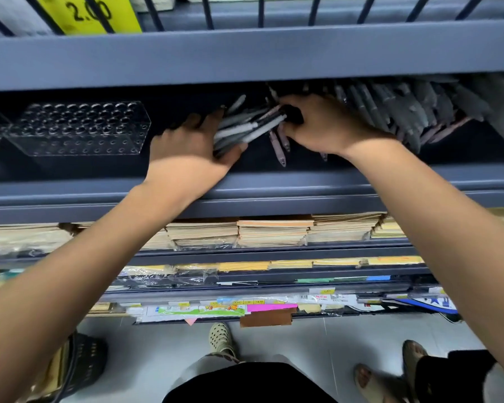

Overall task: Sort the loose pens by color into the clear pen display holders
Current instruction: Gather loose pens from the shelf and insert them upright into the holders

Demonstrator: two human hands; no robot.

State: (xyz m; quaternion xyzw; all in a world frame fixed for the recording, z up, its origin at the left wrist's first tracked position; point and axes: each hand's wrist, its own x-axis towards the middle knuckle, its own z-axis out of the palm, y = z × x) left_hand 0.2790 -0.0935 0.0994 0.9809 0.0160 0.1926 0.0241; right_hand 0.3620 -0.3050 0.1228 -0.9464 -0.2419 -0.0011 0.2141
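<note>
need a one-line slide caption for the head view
The left hand and right hand grip a bundle of grey pens on the shelf, between an empty clear holder and a loose pen pile.

Glossy clear plastic holder (79,128), matt painted-metal shelf (245,53), paper stacks (274,232).

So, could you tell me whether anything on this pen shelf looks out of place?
Yes. The clear holder on the left has no pens in it, while a few brownish pens lie loose on the shelf by the right hand, and grey pens lean jumbled further right.
</note>
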